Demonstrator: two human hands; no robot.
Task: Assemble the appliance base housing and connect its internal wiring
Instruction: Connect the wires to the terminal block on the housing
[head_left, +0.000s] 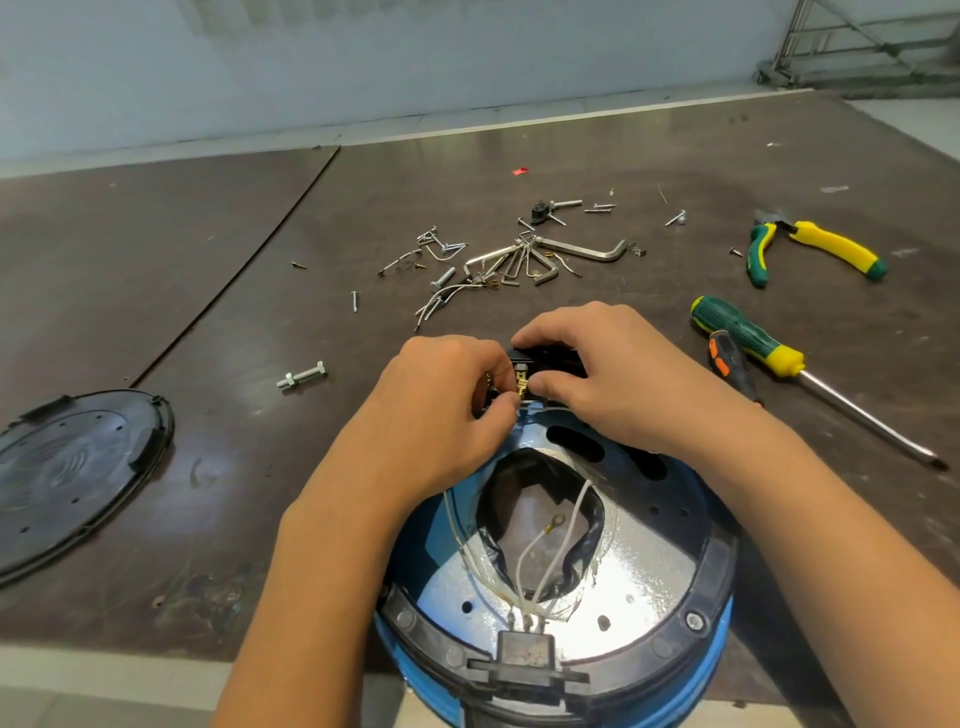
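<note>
Pinching the brass terminal (522, 387) in my left hand (441, 410), I gripped the switch block (553, 364) in my right hand (608, 374), just right of it, above the housing (649, 571) at the worktop's (234, 322) near edge.

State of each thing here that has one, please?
housing: open, wiring exposed.
bottom cover: off, lying on table, left.
ring-terminal wire: loose, unconnected.
switch block: held at housing's far rim.
left-hand grip: pinches brass terminal at the block.
right-hand grip: holds switch block.
pliers: handles apart, unused.
</note>
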